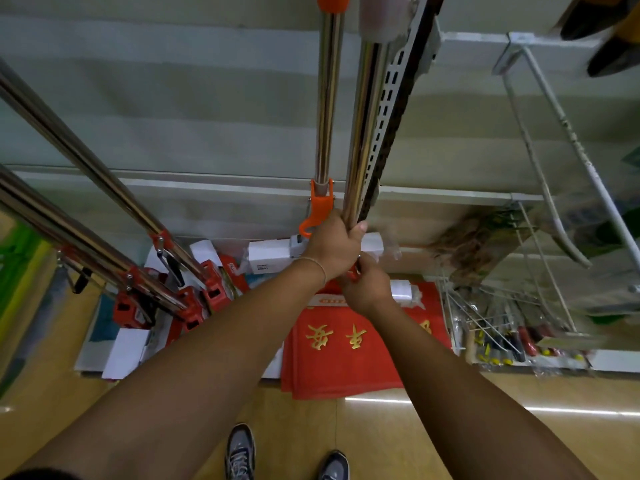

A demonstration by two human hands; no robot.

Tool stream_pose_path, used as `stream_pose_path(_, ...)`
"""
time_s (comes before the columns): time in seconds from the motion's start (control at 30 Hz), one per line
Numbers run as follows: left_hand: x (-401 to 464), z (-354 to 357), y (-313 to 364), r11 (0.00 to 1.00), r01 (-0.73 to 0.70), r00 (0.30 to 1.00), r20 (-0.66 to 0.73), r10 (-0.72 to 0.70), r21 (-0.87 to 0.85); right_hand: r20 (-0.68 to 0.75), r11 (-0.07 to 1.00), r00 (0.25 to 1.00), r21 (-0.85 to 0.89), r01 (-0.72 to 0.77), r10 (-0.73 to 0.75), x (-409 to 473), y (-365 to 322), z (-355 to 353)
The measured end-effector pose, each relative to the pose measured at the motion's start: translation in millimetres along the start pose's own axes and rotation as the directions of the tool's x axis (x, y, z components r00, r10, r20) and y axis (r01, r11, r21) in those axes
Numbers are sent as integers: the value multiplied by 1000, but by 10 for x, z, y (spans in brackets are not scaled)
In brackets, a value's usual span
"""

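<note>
hands together on the steel pole (362, 133): our left hand (332, 247) wraps around it beside the slotted shelf upright (391, 109), our right hand (369, 289) just below pinches its red fitting (353, 274), above the red mats (346, 362).

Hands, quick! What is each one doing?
Left hand: grips the shiny pole.
Right hand: holds a red part lower down.

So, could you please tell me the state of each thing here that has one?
Shiny steel mop pole: upright, gripped by left hand.
Small red part below: held by right hand.
Steel pole with orange hook: upright against the shelf.
Red mats with gold characters: stacked flat.
</note>
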State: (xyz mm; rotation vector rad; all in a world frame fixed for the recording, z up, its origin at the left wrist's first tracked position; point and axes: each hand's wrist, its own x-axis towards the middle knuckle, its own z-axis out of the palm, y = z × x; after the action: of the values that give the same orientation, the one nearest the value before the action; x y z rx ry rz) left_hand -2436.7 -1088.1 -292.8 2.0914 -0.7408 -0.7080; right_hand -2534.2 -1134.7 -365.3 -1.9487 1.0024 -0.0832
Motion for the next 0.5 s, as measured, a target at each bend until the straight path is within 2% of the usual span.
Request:
stream_pose_path(0.17, 80, -281, 36, 996, -25, 991, -125, 37, 90, -41, 999, 998, -5, -45, 45, 84, -186, 145)
stream_pose_path(0.27, 150, -445, 97, 993, -36, 988, -142, 53, 116, -80, 999, 996, -7, -50, 49, 96, -306, 163)
stream_pose_path(0.5, 143, -786, 398, 964, -158, 970, -150, 192, 216, -265, 977, 955, 129, 172, -133, -12, -878, 52)
